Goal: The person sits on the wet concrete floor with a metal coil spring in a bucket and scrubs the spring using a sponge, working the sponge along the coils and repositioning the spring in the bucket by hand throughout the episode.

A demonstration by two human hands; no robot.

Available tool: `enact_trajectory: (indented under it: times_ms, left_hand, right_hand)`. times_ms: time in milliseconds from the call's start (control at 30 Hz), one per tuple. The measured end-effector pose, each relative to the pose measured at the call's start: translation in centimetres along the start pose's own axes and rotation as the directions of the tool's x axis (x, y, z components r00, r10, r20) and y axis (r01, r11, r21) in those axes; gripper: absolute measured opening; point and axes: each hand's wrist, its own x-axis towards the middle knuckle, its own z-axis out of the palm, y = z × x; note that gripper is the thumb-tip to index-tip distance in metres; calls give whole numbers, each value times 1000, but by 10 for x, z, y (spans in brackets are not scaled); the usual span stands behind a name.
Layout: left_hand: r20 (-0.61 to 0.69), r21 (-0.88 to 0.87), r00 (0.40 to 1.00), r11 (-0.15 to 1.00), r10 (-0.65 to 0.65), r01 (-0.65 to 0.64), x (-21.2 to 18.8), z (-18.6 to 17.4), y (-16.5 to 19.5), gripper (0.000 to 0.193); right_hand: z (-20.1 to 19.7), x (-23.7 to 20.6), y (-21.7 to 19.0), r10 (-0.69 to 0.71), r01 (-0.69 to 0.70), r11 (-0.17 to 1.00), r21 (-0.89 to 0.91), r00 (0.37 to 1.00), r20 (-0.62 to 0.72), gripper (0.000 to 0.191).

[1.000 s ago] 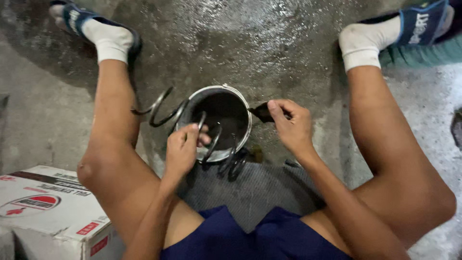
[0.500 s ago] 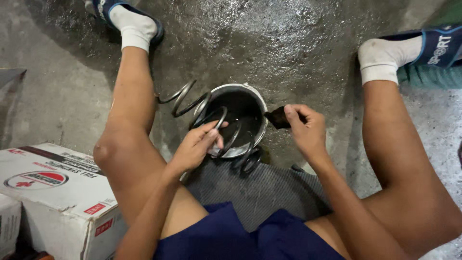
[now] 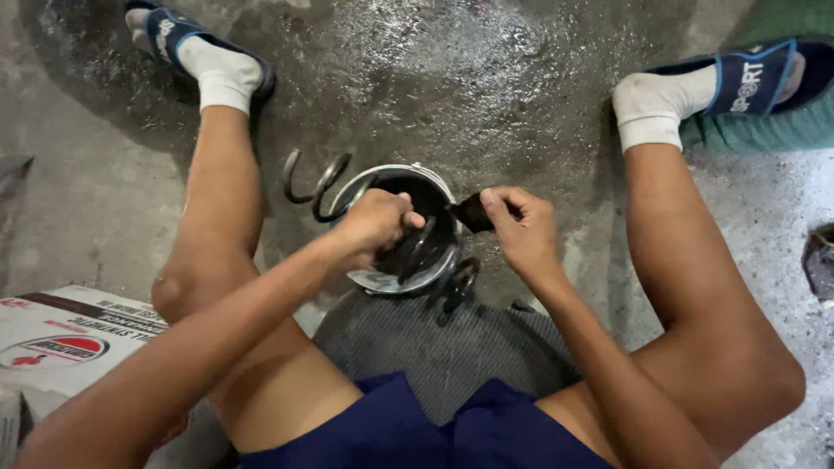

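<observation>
Here, at the middle of the frame, we are looking at a dark, wet-looking metal coil spring (image 3: 323, 187) lying across a round silver metal bucket (image 3: 395, 276) on the damp concrete floor (image 3: 486, 78). The left hand (image 3: 373, 227) is closing in a fist around the spring. The right hand (image 3: 519, 230) is pinching a small dark rag (image 3: 473, 213) at the bucket's rim. At lower left, a white cardboard box (image 3: 61, 334) with red and black labels is getting cut off. The spring's lower coils are hiding inside the bucket.
</observation>
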Motion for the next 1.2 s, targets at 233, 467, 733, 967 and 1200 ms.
enact_trajectory:
  times_ms: [233,467,733,967,1200]
  left_hand:
    - [109,-1,962,967,252,-253,-36,-2,-37,35]
    - [141,423,784,679,604,-600,-74,-1,-70,41]
    - [38,581,605,476,795,-661,-83,9,-73,33]
    - [-197,238,606,637,771,-733,-23,32,-41,40]
    - [-161,193,662,681,732,-706,-38,31,-47,39]
  right_hand:
    - [-6,4,7,-6,4,999,-41,999,-53,28]
    - [-1,-5,4,64,-66,994,-88,997,-33,28]
    - [4,-8,8,-25,12,980,-199,998,-63,33]
    - [11,-10,-3,-90,85,992,-98,994,-56,33]
    - [20,-6,14,-42,43,999,15,997,-59,30]
